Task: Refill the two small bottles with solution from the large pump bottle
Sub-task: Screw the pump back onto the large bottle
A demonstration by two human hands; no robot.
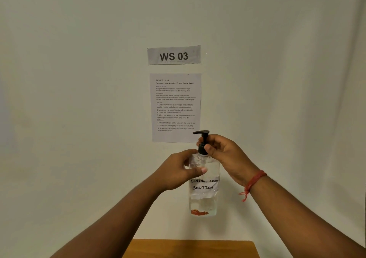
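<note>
While the large pump bottle [204,186] is held up in the air in front of the wall, well above the wooden table [190,248], both hands are closed on it. In the head view, which is the only view, the left hand [178,170] wraps around the clear shoulder of the bottle, with the thumb across the front. The right hand [221,153] pinches the black pump collar [202,149] between thumb and fingers, just under the pump head [201,132].

This looks like the unscrewing of the pump. The two small bottles are not visible here, so nothing stands ready under the opening.

Several things could go wrong. If the bottle tilts when the pump comes loose, the solution may spill over the left hand and onto the table. The smooth plastic may turn inside the left hand if that grip is weak. The long tube under the pump may also drip when it is lifted out.
</note>
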